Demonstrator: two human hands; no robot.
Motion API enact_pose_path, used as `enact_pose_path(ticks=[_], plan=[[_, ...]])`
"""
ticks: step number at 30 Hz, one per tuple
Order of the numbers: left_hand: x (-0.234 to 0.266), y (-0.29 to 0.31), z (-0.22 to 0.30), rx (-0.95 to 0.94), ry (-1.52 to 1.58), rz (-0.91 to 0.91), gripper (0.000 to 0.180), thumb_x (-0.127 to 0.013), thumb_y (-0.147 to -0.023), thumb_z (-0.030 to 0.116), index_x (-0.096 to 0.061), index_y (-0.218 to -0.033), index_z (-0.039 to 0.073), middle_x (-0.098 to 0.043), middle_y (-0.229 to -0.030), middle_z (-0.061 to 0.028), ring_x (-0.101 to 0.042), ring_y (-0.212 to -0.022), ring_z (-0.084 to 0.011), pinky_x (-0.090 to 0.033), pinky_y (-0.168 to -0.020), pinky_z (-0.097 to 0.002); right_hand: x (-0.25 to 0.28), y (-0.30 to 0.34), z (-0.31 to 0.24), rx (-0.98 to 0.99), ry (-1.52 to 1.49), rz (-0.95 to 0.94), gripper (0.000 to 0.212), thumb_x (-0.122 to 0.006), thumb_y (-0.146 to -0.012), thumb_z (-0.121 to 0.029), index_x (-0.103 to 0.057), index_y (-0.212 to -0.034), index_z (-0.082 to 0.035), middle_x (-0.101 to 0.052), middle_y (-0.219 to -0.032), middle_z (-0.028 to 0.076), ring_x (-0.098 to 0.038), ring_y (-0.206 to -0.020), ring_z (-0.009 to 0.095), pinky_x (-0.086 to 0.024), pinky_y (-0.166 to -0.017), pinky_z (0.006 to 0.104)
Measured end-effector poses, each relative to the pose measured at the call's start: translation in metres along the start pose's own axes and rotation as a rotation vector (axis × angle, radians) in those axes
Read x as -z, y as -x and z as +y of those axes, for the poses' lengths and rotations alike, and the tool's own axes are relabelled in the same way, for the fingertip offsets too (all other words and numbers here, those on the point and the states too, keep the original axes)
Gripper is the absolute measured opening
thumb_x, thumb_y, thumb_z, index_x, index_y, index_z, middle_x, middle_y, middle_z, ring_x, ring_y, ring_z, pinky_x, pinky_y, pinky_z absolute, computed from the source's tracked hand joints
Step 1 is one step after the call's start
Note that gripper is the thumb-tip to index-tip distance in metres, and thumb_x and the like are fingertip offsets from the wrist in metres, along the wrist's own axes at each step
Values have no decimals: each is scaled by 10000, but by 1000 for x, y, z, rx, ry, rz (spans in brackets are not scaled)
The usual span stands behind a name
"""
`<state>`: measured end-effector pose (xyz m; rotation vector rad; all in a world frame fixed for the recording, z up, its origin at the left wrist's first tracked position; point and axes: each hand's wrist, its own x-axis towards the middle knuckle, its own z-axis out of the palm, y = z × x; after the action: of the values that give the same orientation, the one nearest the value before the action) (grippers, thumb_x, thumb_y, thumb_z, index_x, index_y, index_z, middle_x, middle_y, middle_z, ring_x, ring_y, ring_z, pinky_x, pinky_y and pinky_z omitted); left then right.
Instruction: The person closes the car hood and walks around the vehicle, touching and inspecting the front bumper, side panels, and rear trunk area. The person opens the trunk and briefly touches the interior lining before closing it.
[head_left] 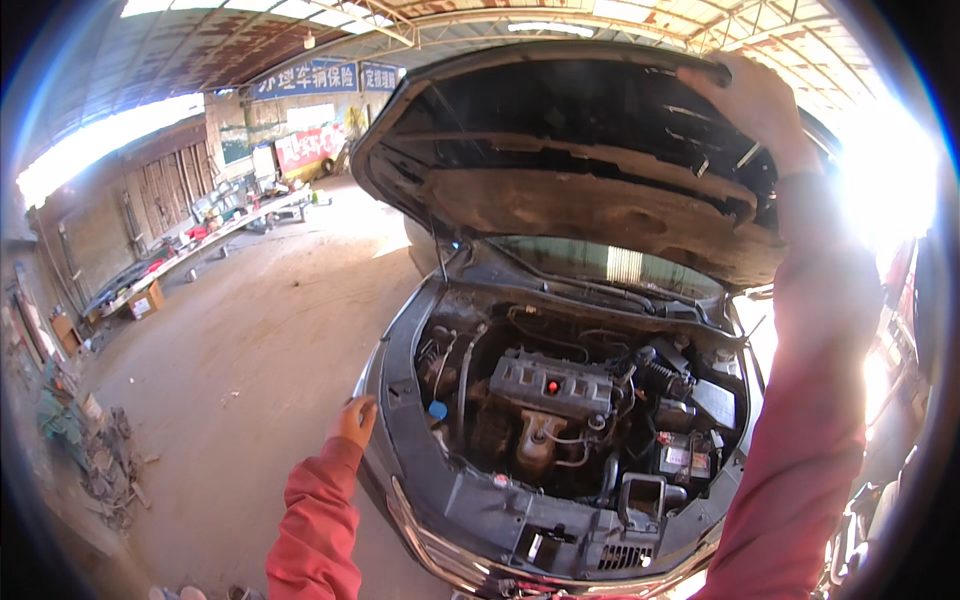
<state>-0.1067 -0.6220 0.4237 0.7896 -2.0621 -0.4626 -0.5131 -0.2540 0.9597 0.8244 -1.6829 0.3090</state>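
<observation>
While right hand [752,98] holds hood edge [570,48], floorspace [250,320]

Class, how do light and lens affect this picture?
Head view: white glare at right hides detail beside the red-sleeved right arm; head view: fisheye curves the metal-framed roof and leaves black corners; head view: the underside of the raised black hood looks dim.
</observation>
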Motion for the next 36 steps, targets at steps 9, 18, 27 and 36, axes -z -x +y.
enact_pose_path(ticks=[9, 18, 27, 36], plan=[[11, -164, 89, -373, 95, 101, 194, -649, -942, 176, -708, -1087, 61, -695, -1023, -140, -669, -937, -378, -538, -808, -426, -4, 2, -14, -194, 58, -51, 771, -625, -795, -795, -759, -1136, -117, -753, -951, 123, -722, -937, 301, -558, -846, 416], [62, -229, 198, -790, -16, 324, 219, -685, -899, 137, -712, -1104, 64, -706, -1046, -127, -666, -928, -349, -530, -828, -431, -1, 6, -16, -219, 48, -54, 782, -653, -761, -801, -763, -1122, -116, -751, -964, 120, -721, -949, 301, -561, -850, 410], [124, -339, 359, -1057, -170, 802, 640, -685, -928, 433, -527, -1410, 45, -594, -1381, -199, -546, -1290, -351, -406, -1069, -451, 4, 9, -20, -142, 103, 5, 692, -649, -768, -788, -772, -973, -139, -717, -706, 26, -721, -751, 201, -551, -733, 353], [86, -358, 401, -736, -123, 444, 1005, -622, -816, 782, -608, -1315, -90, -658, -1262, -278, -621, -1220, -386, -446, -1062, -418, 21, 14, -24, -47, -65, 13, 602, -745, -824, -619, -743, -1143, -108, -723, -859, 153, -711, -829, 309, -565, -787, 424]])
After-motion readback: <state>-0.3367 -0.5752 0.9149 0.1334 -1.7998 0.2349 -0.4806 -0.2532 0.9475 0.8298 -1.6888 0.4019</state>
